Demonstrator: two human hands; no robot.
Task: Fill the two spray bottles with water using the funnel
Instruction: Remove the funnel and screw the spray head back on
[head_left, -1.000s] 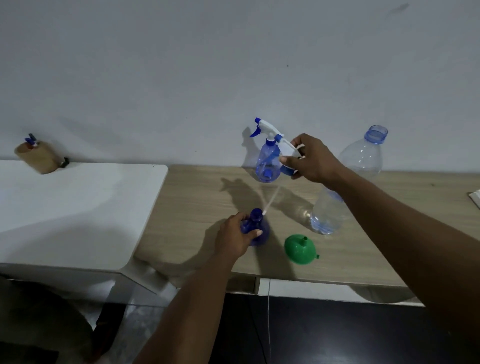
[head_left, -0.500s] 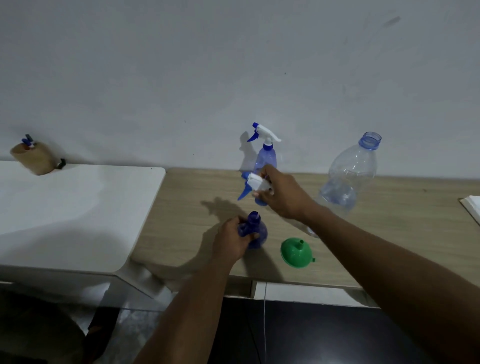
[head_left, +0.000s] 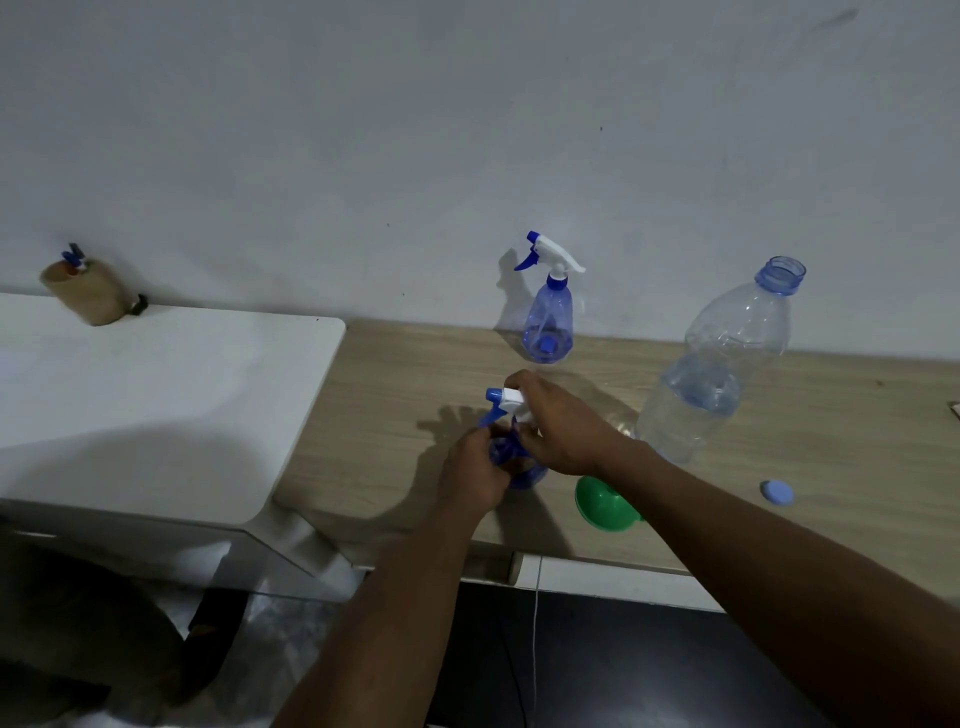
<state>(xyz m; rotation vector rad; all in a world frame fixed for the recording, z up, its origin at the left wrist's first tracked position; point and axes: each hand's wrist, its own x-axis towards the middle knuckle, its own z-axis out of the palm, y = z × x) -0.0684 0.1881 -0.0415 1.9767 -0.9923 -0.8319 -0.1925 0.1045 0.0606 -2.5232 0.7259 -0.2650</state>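
A small blue spray bottle (head_left: 527, 475) stands on the wooden table (head_left: 395, 415) near its front edge, gripped by my left hand (head_left: 470, 475). My right hand (head_left: 561, 431) holds the white and blue spray head (head_left: 501, 405) right on top of that bottle's neck. A second blue spray bottle (head_left: 548, 317), with its spray head on, stands at the back by the wall. The green funnel (head_left: 602, 501) lies upside down just right of my hands, partly behind my right forearm. A large clear water bottle (head_left: 722, 364), open and partly filled, stands to the right.
The water bottle's blue cap (head_left: 776, 492) lies on the table at the right. A white table (head_left: 156, 395) adjoins on the left, with a brown holder (head_left: 88, 293) by the wall. A thin cord (head_left: 535, 634) hangs below the table's front edge.
My right hand has carried the spray head down from beside the far bottle onto the neck of the near bottle. My left hand has kept its grip on that bottle.
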